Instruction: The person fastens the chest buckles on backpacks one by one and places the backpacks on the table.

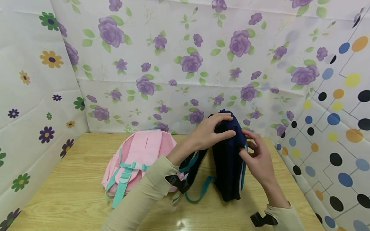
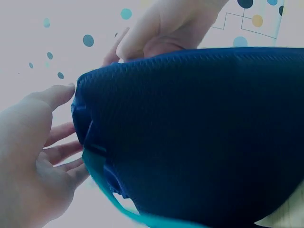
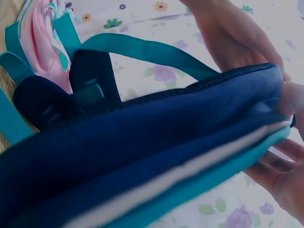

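A navy backpack (image 1: 228,160) with teal straps and a white-and-teal side stripe stands upright on its narrow side. My left hand (image 1: 209,131) reaches over its top, fingers and thumb fairly straight; in the left wrist view the left hand (image 2: 38,147) touches the bag's end with thumb and fingers spread. On the other side my right hand (image 1: 257,157) holds the upper edge between thumb and fingers. From the right wrist view, the right hand (image 3: 285,161) has its thumb on the navy fabric and its fingers beside the teal panel (image 3: 256,152).
A pink backpack (image 1: 144,154) with teal straps and a buckle lies to the left on the wooden table (image 1: 69,186). A loose teal strap (image 1: 202,194) curls between the two bags. Patterned sheets (image 1: 173,48) wall the table at the back and sides.
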Action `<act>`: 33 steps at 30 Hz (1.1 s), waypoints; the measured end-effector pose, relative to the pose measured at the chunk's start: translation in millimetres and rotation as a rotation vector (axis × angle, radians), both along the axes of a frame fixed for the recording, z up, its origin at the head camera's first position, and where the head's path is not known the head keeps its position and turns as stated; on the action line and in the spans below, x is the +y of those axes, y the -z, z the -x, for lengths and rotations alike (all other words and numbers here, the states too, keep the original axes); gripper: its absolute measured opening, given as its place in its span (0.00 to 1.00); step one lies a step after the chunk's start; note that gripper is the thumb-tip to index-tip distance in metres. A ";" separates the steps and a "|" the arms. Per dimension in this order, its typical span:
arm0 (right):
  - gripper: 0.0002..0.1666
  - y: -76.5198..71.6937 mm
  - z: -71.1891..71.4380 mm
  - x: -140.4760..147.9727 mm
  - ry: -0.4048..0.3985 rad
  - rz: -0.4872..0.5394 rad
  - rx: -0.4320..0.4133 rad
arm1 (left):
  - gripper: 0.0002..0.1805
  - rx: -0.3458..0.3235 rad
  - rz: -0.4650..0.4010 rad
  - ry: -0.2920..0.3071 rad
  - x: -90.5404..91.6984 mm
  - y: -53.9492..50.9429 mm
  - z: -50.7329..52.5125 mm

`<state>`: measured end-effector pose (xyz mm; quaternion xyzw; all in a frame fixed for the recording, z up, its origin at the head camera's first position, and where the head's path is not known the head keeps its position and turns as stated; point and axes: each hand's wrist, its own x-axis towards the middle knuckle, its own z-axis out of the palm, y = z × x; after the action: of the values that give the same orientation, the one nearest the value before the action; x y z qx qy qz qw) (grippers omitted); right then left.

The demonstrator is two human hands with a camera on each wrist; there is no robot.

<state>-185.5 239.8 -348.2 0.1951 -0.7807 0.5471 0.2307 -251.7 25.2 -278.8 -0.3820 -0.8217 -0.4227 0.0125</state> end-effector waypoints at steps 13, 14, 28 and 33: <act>0.26 5.1 2.5 40.8 0.210 0.191 -0.097 | 0.31 -0.006 0.016 0.056 -12.6 25.0 9.6; 0.26 5.8 2.8 44.7 0.241 0.183 -0.102 | 0.31 -0.015 0.011 0.052 -15.6 28.5 10.8; 0.28 16.3 4.0 91.7 0.311 0.328 -0.211 | 0.27 -0.101 0.099 0.012 -59.9 88.5 17.4; 0.31 19.5 0.8 105.9 0.379 0.103 -0.219 | 0.28 -0.167 0.165 0.065 -61.4 105.1 12.2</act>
<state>-186.3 345.7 -367.7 -0.0274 -0.7947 0.5511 0.2530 -263.9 -36.2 -383.9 -0.3717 -0.8389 -0.3845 -0.1013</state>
